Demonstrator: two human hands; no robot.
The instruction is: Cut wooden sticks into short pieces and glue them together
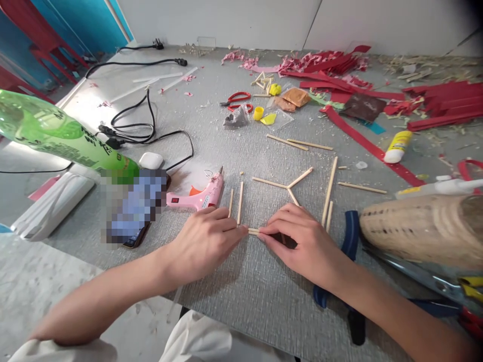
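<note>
Pinching 2 slim wooden sticks (253, 232) side by side, both hands have a narrow, closed grip: the left hand (207, 232) at their left end, the right hand (304, 236) at their right, presumably so the pair lines up evenly. From those sticks, 2 loose sticks (240, 203) lie at 11 o'clock and a Y-shaped stick piece (289, 187) at 1 o'clock, flat on the counter (226, 151). At 10 o'clock, the pink glue gun (199, 199) lies within easy reach, its nozzle aimed away, perhaps for safety. Red-handled scissors (239, 96) lie farther out at 12 o'clock.
</note>
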